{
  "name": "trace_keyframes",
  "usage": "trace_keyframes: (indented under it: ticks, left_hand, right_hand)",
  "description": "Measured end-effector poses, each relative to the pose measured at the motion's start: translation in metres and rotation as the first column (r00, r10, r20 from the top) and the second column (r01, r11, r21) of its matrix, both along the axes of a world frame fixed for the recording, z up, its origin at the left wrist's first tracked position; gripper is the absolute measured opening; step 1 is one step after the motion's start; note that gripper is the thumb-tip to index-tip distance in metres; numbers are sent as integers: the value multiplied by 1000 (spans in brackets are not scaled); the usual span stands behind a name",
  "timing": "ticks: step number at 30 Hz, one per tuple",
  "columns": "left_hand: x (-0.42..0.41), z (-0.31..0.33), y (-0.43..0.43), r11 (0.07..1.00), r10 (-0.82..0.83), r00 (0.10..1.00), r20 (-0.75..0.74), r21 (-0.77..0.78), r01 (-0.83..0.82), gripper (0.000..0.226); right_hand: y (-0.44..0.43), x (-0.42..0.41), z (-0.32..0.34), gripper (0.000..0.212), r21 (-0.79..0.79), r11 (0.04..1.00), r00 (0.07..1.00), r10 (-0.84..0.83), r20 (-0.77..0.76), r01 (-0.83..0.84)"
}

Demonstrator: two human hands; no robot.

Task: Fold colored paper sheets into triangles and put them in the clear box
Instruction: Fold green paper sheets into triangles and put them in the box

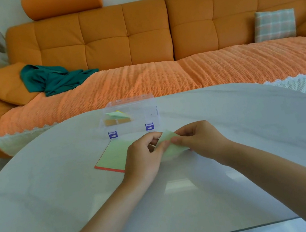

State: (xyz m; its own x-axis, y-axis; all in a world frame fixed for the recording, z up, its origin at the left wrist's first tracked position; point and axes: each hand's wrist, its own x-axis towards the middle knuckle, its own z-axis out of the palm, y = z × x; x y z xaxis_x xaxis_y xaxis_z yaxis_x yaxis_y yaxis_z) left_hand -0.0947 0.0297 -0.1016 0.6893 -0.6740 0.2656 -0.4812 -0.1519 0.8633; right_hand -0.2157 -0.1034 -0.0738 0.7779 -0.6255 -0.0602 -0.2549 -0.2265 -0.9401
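Showing fold in progress, head view. Pale-green paper sheet (174,147), partly folded w/ one corner raised, is held near table ctr, just in front of the clear box (144,110); whether its lower edge touches the tabletop cannot be told. The sheet is pinched at its left side by the left hand (145,158), fingers curled, thumb and forefinger closed on the paper. Its right side is pinched by the right hand (199,140), thumb and fingertips drawn together on the paper. Both forearms, bare, are extended from the bottom of frame.

Paper stack (111,156), green on top w/ a red-orange edge showing at the near side, is laid flat just left of the held sheet and is partly hidden by the left hand. The clear box is set beyond the stack, w/ two blue latches (112,134) facing the viewer. Folded triangles (116,116) (green, yellow, orange) are seen in its left part.

All items are carried by a white rounded table (61,203). Bkgd: orange sofa (105,38) w/ knitted throw (161,77), teal cloth (53,80) and plaid cushion (274,24).
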Motion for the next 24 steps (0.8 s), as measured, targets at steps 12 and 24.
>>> trace_keyframes:
  ticks: [12,24]
  left_hand:
    - [-7,3,-2,999,31,1000,-7,17,-31,34]
    - [-10,3,-3,999,47,999,23,20,-48,32]
  right_hand:
    - [3,-2,-1,13,-2,1000,999,29,32,-29]
    - [14,1,-10,28,-347,937,999,47,-11,-48]
